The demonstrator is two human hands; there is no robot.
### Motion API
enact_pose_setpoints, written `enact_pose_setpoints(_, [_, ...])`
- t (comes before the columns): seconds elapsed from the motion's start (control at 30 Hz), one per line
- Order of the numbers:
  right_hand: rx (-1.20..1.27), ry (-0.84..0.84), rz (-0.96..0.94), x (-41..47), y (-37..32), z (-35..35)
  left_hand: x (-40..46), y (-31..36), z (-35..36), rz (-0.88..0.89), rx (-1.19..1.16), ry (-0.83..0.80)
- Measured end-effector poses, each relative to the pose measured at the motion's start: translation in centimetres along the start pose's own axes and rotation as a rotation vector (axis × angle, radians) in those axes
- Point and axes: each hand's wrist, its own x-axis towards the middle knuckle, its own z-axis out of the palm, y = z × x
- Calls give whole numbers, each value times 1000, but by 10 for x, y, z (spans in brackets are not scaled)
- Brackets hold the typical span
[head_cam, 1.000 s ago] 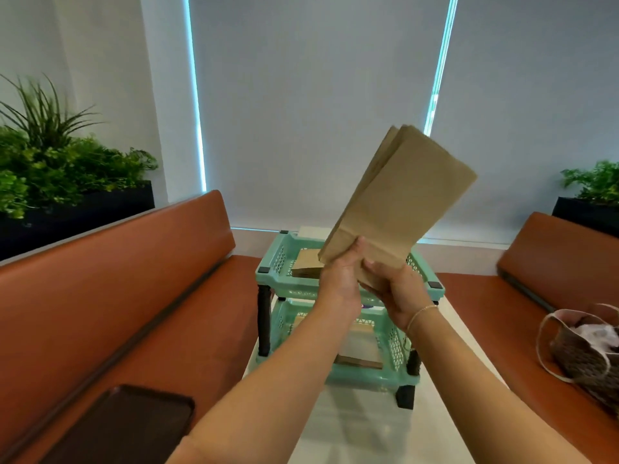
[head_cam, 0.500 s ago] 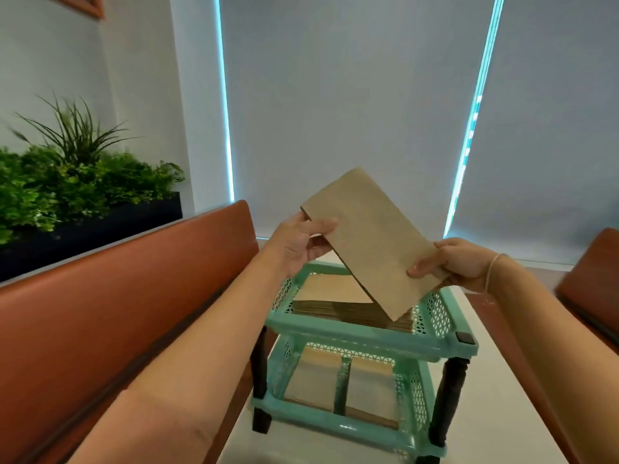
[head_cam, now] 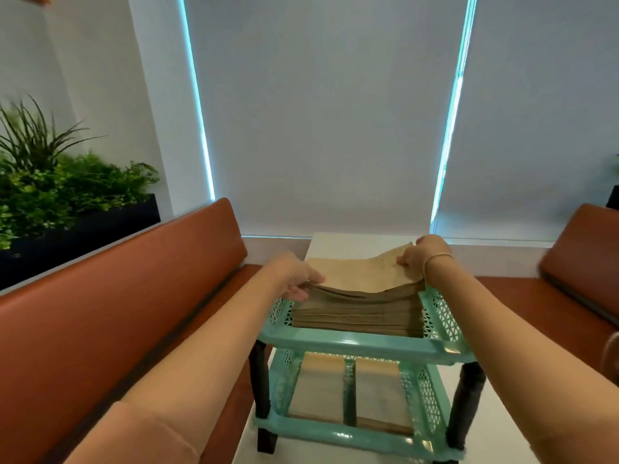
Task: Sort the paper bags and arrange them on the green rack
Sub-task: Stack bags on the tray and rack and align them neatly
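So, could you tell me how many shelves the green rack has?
2. The top shelf carries the tall stack of paper bags under both hands; the bottom shelf holds two flat piles side by side.

Matt brown paper bags (head_cam: 360,303), glossy green plastic rack (head_cam: 365,346), seemingly smooth leather benches (head_cam: 110,306).

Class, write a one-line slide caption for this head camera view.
Both hands, left hand and right hand, lay a paper bag on the stack in the green rack's top tier.
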Motion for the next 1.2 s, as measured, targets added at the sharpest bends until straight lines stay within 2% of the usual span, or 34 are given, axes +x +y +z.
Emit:
enact_pose_setpoints(0.17, [-117, -33, -9, 1, 4, 23, 12, -10, 8, -1, 152, 5])
enact_pose_setpoints(0.3, [-201, -26, -11, 0, 2, 26, 6, -6, 10, 57, 502, 0])
enact_pose_setpoints(0.43, [-244, -48, -11, -3, 3, 28, 5, -2, 18, 58, 625, -98])
enact_pose_setpoints(0.53, [-246, -110, 10, -14, 0, 25, 7, 0, 23, 22, 639, -156])
enact_pose_setpoints(0.67, [-123, -299, 65, -26, -3, 24, 8, 3, 24, 1, 614, -167])
enact_pose_setpoints(0.8, [-7, -352, 135, -31, 0, 19, 13, 2, 22, -149, 521, -244])
enact_pose_setpoints(0.9, [125, -413, 244, -34, 4, 17, 12, 2, 21, -196, 486, -254])
enact_pose_setpoints(1.0, [207, -425, 303, -33, 10, 21, 10, 1, 23, -191, 473, -239])
enact_pose_setpoints(1.2, [176, -397, 302, -29, 14, 27, 3, 7, 26, -151, 511, -229])
